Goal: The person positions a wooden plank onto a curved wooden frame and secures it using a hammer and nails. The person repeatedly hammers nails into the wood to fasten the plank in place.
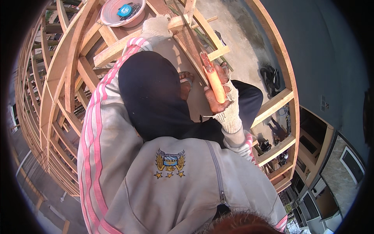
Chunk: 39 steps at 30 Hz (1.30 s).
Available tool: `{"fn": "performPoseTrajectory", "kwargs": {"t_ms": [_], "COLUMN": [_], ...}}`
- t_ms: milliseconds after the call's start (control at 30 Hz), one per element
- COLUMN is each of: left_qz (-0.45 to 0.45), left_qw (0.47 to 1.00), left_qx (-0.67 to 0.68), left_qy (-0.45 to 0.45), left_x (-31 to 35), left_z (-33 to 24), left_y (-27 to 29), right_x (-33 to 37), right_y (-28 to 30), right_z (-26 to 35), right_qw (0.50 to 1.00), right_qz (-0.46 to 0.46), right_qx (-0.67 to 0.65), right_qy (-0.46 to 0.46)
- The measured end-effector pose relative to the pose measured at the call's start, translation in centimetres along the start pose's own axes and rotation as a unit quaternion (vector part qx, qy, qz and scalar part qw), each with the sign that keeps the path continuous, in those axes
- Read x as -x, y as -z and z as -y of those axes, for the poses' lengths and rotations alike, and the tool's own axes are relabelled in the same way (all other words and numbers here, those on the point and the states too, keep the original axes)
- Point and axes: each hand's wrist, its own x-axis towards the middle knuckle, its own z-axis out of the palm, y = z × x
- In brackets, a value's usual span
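My right hand (221, 87), in a frayed knitted glove with bare fingers, is closed round the orange-tan handle of a handsaw (215, 84). Its rusty brown blade points away from me toward the top of the view, alongside the timber. At the far side my left hand (156, 26), in a pale knitted glove, grips a light wooden beam (113, 52) that runs across in front of my knee. The left fingers are mostly hidden. Whether the blade touches the beam I cannot tell.
A pink basin (134, 20) holding a round blue object (125, 10) and loose metal pieces stands at the far left. Timber framing (66, 78) surrounds me on both sides. Beyond the right-hand frame (286, 66) lie dark shoes (269, 80) on the concrete, beside a grey wall (323, 70).
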Motion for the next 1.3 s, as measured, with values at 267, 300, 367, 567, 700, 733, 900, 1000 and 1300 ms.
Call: {"fn": "performPoseTrajectory", "kwargs": {"t_ms": [267, 300, 367, 567, 700, 733, 900, 1000, 1300], "left_qz": [0.003, 0.036, 0.089, 0.023, 0.039, 0.043, 0.048, 0.027, 0.058], "left_qw": [1.0, 0.999, 0.996, 0.999, 0.998, 0.998, 0.997, 0.997, 0.996], "left_qx": [-0.022, -0.016, -0.02, -0.033, -0.045, -0.045, -0.063, -0.066, -0.065], "left_qy": [-0.008, 0.003, 0.017, -0.007, -0.02, -0.025, 0.005, 0.001, -0.002], "left_x": [-0.6, -0.1, -0.8, -0.8, -1.4, -1.5, -1.4, -0.8, -2.0], "left_z": [0.9, 0.9, 0.6, 1.2, -0.2, 0.4, 1.6, 0.4, 1.8], "left_y": [0.1, 0.0, 1.9, 0.4, 0.3, 0.2, -0.1, 0.1, 0.9], "right_x": [2.3, 5.9, 7.8, -6.4, -5.4, -2.5, 9.3, 3.7, 4.9], "right_y": [0.2, 1.1, 3.5, -0.8, -2.2, -1.5, 4.6, 0.5, 1.2], "right_z": [0.2, -0.2, 0.6, 0.7, -2.2, -1.9, 1.4, -0.4, -0.2], "right_qw": [0.999, 1.0, 0.986, 1.0, 0.99, 0.982, 0.973, 0.998, 0.961], "right_qz": [-0.025, 0.003, 0.046, -0.011, -0.036, -0.018, 0.049, -0.012, 0.044], "right_qx": [0.001, -0.006, -0.154, -0.026, -0.135, -0.178, -0.221, -0.061, -0.239], "right_qy": [0.031, 0.004, -0.034, -0.014, -0.009, -0.055, -0.053, -0.001, -0.132]}}
